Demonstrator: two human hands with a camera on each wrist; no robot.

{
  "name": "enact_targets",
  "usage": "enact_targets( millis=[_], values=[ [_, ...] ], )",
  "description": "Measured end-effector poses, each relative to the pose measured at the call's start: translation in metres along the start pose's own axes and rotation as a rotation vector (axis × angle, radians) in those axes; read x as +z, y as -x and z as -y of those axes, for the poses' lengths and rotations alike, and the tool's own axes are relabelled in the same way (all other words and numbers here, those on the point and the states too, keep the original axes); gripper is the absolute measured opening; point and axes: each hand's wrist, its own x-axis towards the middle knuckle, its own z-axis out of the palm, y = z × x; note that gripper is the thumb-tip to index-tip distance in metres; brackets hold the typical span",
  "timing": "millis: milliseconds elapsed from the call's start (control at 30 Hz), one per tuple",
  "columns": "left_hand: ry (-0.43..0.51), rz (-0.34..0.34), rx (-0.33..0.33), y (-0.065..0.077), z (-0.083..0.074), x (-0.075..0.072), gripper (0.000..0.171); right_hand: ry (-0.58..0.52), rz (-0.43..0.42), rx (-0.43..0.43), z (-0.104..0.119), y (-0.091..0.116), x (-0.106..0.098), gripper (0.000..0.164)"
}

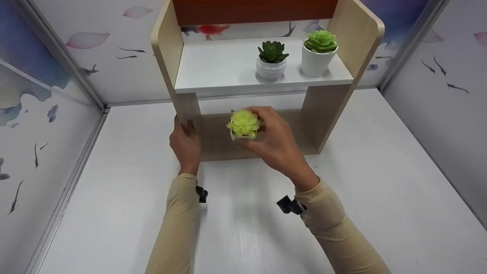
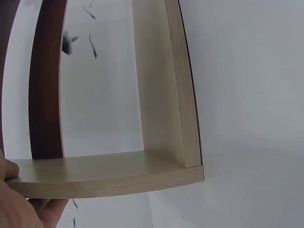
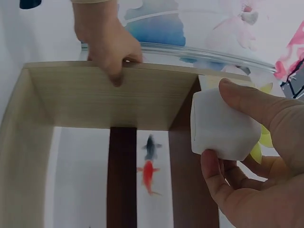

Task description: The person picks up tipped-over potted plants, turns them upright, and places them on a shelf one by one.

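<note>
My right hand (image 1: 279, 144) holds a small potted succulent (image 1: 244, 123) with yellow-green leaves, thumb and fingers round its white pot (image 3: 221, 126). In the head view it overlaps the lower compartment of a wooden shelf unit (image 1: 335, 110). The right wrist view shows the pot's pale underside facing that camera. At the unit's left side, my left hand (image 1: 185, 146) grips the side panel (image 2: 109, 185), thumb on the inner face and fingers on the outer one. On the white upper shelf (image 1: 217, 62) stand a dark green succulent (image 1: 272, 61) and a larger light green one (image 1: 319, 53), both in white pots.
The unit stands on a white table (image 1: 125, 152) near the back wall. A reddish-brown board (image 1: 255, 11) crosses the unit's top at the back. Printed wall panels (image 1: 449, 72) in metal frames enclose the table at the left, back and right.
</note>
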Motion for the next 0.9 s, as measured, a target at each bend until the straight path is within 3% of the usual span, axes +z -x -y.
enact_targets(
  millis=[533, 900],
  values=[
    [-0.025, 0.016, -0.032, 0.002, -0.001, 0.003, 0.043, 0.026, -0.023, -0.052, 0.052, -0.050, -0.032, 0.073],
    [-0.042, -0.013, 0.004, 0.000, 0.003, 0.001, 0.040, 0.089, -0.076, -0.123, 0.082, -0.087, -0.042, 0.073]
  ],
)
